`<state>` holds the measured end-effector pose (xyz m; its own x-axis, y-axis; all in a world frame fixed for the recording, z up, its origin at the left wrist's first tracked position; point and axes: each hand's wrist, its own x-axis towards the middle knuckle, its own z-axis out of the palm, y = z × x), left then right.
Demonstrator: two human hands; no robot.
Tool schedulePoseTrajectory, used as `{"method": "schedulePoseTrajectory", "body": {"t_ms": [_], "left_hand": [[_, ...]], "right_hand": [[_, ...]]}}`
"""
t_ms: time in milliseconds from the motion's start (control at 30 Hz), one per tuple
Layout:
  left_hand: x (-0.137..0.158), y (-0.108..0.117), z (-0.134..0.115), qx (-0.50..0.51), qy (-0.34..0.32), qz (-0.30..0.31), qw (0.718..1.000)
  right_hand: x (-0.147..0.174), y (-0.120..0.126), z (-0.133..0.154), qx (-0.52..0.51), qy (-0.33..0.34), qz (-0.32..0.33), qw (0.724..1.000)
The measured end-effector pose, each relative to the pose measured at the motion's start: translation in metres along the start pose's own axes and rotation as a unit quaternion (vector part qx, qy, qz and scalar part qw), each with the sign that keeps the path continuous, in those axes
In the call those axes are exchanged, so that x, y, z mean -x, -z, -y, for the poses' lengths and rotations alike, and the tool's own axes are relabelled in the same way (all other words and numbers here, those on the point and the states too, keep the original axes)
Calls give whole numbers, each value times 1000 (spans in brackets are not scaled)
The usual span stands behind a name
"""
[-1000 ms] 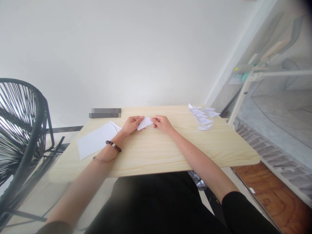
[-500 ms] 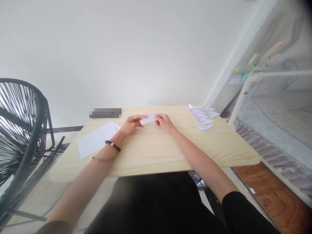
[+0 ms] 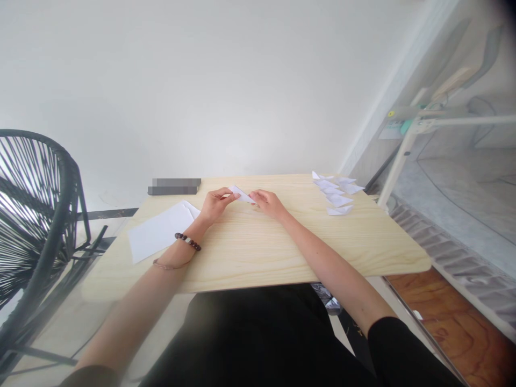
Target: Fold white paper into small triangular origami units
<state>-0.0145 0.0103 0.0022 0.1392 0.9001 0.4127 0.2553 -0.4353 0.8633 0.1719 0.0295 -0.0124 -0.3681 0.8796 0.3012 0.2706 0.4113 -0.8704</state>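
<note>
A small folded piece of white paper (image 3: pixel 242 194) is held between my two hands, over the far middle part of the table. My left hand (image 3: pixel 216 206) pinches its left end between thumb and fingers. At the opposite end, my right hand (image 3: pixel 267 203) grips the paper's lower right corner. The paper looks narrow and slants down to the right; its exact folds are too small to make out. Flat white sheets (image 3: pixel 161 231) lie beside my left forearm. Several folded paper boats (image 3: pixel 337 200) stand grouped at the table's far right.
The pale wooden table (image 3: pixel 250 252) backs onto a white wall. A dark, partly pixelated box-like object (image 3: pixel 174 187) lies at its far left corner. To the left stands a black woven chair (image 3: pixel 60 161); a white metal frame (image 3: pixel 397 166) rises at the right.
The paper has turned from a wider, flatter shape to a narrow one slanting down to the right. Both hands have shifted slightly left, their fingers pinching closer on its ends.
</note>
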Motion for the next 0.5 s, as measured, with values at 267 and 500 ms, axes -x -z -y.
{"method": "schedulePoseTrajectory", "body": {"t_ms": [267, 500], "left_hand": [[-1, 1, 1, 3, -40, 1, 999], [-1, 1, 3, 101, -9, 16, 995]], "right_hand": [[-1, 0, -1, -83, -26, 31, 996], [-3, 0, -5, -105, -27, -19, 994]]}}
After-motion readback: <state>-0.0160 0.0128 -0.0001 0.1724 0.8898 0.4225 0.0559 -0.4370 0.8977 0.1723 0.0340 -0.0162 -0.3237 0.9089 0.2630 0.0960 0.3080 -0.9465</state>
